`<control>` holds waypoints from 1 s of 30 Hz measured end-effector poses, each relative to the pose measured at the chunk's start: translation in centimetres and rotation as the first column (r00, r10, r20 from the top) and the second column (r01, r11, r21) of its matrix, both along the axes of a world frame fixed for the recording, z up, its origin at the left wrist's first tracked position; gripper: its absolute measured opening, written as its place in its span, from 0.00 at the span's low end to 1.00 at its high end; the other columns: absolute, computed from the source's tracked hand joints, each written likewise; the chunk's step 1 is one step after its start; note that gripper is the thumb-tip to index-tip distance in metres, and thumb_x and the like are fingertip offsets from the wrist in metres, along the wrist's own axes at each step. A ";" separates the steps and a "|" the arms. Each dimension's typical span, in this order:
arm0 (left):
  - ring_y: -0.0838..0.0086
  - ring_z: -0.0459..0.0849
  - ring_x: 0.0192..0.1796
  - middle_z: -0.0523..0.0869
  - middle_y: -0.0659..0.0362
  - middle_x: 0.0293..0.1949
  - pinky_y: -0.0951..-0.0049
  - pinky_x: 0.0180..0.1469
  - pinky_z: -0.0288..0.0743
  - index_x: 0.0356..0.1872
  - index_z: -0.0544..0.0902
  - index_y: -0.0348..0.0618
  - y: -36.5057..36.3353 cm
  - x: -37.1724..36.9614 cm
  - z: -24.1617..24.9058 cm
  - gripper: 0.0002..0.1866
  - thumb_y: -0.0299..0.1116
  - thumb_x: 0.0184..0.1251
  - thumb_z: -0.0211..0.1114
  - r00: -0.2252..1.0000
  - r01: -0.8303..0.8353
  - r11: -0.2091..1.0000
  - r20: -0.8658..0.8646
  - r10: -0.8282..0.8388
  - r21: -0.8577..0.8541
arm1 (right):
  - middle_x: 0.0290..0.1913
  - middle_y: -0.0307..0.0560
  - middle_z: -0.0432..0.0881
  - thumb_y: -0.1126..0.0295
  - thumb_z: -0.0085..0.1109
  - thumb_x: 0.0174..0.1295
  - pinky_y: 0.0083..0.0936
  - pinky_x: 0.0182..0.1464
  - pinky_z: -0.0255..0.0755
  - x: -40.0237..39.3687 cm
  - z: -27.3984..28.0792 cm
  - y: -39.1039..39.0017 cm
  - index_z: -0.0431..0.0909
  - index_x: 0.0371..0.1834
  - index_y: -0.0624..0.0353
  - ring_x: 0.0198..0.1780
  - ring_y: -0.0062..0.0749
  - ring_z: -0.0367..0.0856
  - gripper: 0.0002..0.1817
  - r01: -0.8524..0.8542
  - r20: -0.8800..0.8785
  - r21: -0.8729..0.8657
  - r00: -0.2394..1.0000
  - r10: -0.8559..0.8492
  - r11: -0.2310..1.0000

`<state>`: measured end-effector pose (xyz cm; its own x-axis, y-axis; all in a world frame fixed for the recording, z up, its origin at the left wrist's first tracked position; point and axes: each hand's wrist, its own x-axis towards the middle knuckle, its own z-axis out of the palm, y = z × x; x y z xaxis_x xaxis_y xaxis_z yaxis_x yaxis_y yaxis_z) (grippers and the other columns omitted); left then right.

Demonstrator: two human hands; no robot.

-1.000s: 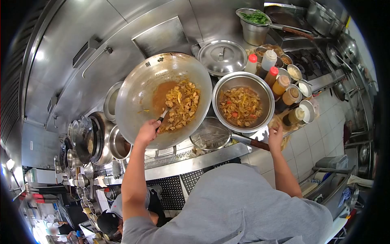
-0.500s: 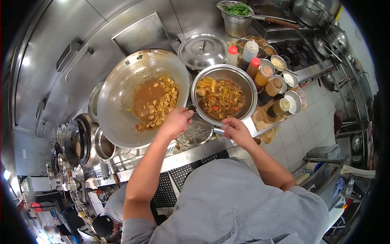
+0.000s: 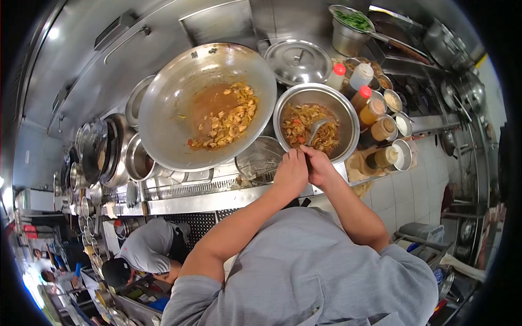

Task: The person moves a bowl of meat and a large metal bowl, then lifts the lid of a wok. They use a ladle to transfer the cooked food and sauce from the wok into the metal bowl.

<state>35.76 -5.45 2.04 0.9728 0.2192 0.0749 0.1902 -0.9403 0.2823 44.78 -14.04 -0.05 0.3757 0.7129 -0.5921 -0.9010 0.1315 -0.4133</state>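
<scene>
A steel ladle [image 3: 316,129] rests its bowl in stir-fried food [image 3: 300,118] inside a deep steel bowl [image 3: 353,126]. Its handle runs back to the near rim, where my right hand [image 3: 322,167] is closed round it. Pressed beside it, my left hand [image 3: 292,173] has its fingers folded on the handle; their tips are partly hidden. To the left is a large wok [image 3: 163,111], holding chunks of food [image 3: 231,122] and brown sauce, with neither hand touching it. A wire strainer [image 3: 260,158] lies below, between wok and bowl.
A steel lid [image 3: 296,62] lies behind the bowl. Squeeze bottles [image 3: 372,111] and small tubs [image 3: 402,155] stand to its right. A pot [image 3: 347,41] bears a strainer of greens. A co-worker [image 3: 149,247] bends down at lower left, near stacked pans [image 3: 111,149].
My left hand has moved right from beside the wok to meet my right hand at the bowl's near rim. The ladle now sits in the food. The view has shifted.
</scene>
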 end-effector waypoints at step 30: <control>0.81 0.56 0.17 0.59 0.68 0.17 0.75 0.18 0.52 0.31 0.62 0.48 15.0 -12.8 0.9 0.13 0.40 0.75 0.50 0.065 0.397 -0.219 -0.210 0.975 -0.892 | 0.22 0.36 0.71 0.61 0.54 0.66 0.20 0.18 0.60 6.2 4.8 -4.7 0.74 0.46 0.57 0.15 0.20 0.65 0.13 0.176 0.706 -0.530 0.634 0.316 0.830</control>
